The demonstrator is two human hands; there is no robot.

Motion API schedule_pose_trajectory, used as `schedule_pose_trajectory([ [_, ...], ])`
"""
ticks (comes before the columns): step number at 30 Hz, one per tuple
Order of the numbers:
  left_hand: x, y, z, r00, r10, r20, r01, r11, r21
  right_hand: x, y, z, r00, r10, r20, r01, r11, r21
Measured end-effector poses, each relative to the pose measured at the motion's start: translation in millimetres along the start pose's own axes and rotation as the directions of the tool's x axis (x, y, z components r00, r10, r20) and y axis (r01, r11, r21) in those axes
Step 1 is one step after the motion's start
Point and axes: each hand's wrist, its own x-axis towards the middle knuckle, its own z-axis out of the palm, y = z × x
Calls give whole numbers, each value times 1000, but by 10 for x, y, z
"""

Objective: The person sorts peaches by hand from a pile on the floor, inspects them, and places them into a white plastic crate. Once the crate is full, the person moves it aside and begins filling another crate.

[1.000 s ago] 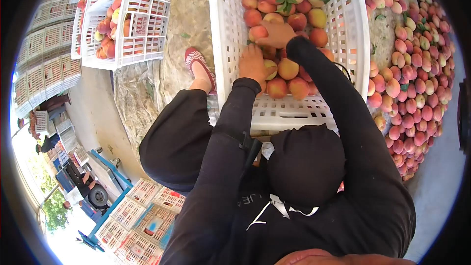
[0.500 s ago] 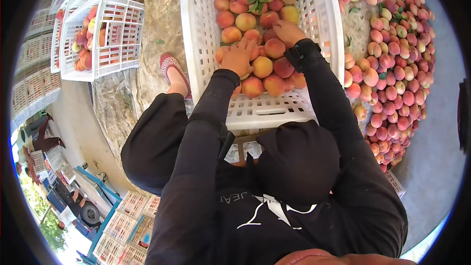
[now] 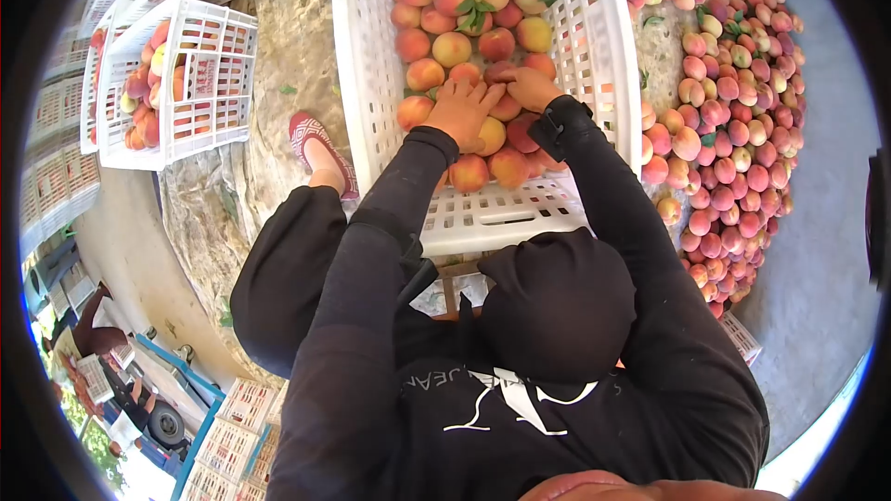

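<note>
A white slatted crate point(image 3: 620, 121) in front of me holds many red and yellow peaches point(image 3: 452, 49), some with green leaves. My left hand point(image 3: 461, 113) lies over the peaches in the middle of the crate, fingers spread and palm down. Close beside it, my right hand point(image 3: 532, 90) reaches leftward with its fingers stretched out, touching a dark red peach point(image 3: 499, 71). The fingertips of both hands nearly meet. Their undersides and the fruit beneath the palms are hidden.
On the right, a large heap of peaches point(image 3: 738, 158) spreads over the ground sheet. Filled white crates point(image 3: 209, 83) stand at the left, with more stacked crates point(image 3: 227, 445) at lower left. Other people and a wheeled vehicle point(image 3: 167, 424) appear beyond.
My right hand has moved down and left, closer to my left hand. My left hand has shifted slightly right over the peaches. The whole view has swung a little.
</note>
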Motion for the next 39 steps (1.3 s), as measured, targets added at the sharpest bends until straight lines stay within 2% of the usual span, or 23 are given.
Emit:
schedule_pose_trajectory([
  [3, 42, -8, -15, 999, 18, -37, -18, 1000, 6, 38, -11, -106, 1000, -21, 19, 17, 987, 162],
  [5, 84, 18, -74, 1000, 4, 8, -4, 1000, 16, 167, -118, -184, 933, 218, -288, -202, 976, 83],
  [7, 91, 21, -53, 998, -12, 68, 11, 1000, 17, 390, -173, -343, 849, 89, -520, -50, 995, 88],
  [8, 90, 22, -10, 1000, -13, 22, 13, 999, 31, 526, -168, -384, 852, 99, -514, -60, 994, 92],
  [10, 92, 15, 27, 1000, -17, -22, 18, 999, 41, 796, -168, -430, 915, -155, -372, -35, 889, -457],
  [11, 84, 19, 39, 999, -12, -42, 13, 999, 34, 830, -207, -388, 920, -154, -361, -30, 889, -458],
  [13, 87, 18, 68, 997, -28, -67, 28, 1000, 11, 875, -386, -405, 875, -89, -476, -223, 798, -560],
  [14, 95, 23, 90, 997, -29, -78, 31, 999, 27, 898, -421, -435, 883, -97, -459, -209, 794, -571],
  [16, 106, 46, 113, 995, -39, -86, 42, 999, 33, 1045, -306, -502, 822, -305, -481, -34, 817, -575],
  [18, 103, 68, 110, 992, -52, -116, 62, 995, 83, 1275, -217, -534, 826, -345, -446, 37, 822, -568],
  [20, 103, 93, 166, 991, -70, -118, 77, 995, 58, 1470, -189, -498, 887, -158, -435, -211, 698, -684],
  [21, 126, 83, 161, 988, -88, -130, 94, 995, 36, 1561, -39, -620, 930, -254, -266, 15, 748, -664],
  [24, 105, 132, 64, 989, -132, -73, 135, 990, 40, 1174, -309, -689, 928, -258, -268, 28, 766, -642],
  [26, 121, 122, 86, 989, -123, -80, 128, 990, 65, 1009, -212, -693, 952, -206, -226, -21, 694, -720],
  [27, 122, 112, 106, 992, -107, -72, 114, 988, 103, 1016, 110, -648, 960, -265, -88, 106, 638, -763],
  [29, 135, 92, 126, 991, -109, -82, 118, 987, 112, 835, 208, -601, 996, -94, 5, 75, 760, -645],
  [30, 145, 107, 139, 992, -98, -81, 108, 985, 131, 576, 158, -564, 990, 143, -1, -126, 872, -474],
  [32, 190, 84, 190, 993, -95, -70, 99, 993, 67, 424, 199, -512, 996, 92, -1, -85, 915, -394],
  [34, 175, 68, 177, 994, -93, -52, 94, 996, 8, 264, -56, -609, 962, 119, 246, -27, 938, -346],
  [35, 163, 69, 163, 995, -89, -51, 90, 996, 13, 83, -224, -659, 922, 321, 218, -208, 883, -421],
  [36, 155, 72, 150, 995, -86, -51, 87, 996, 17, -17, -152, -588, 921, 324, 214, -210, 880, -425],
  [38, 189, 59, 125, 996, -90, -12, 91, 995, 30, -180, 133, -425, 998, 58, 5, -52, 931, -362],
  [39, 204, 81, 121, 995, -91, 35, 90, 995, 45, -268, -119, -459, 981, 194, 25, -166, 895, -414],
])
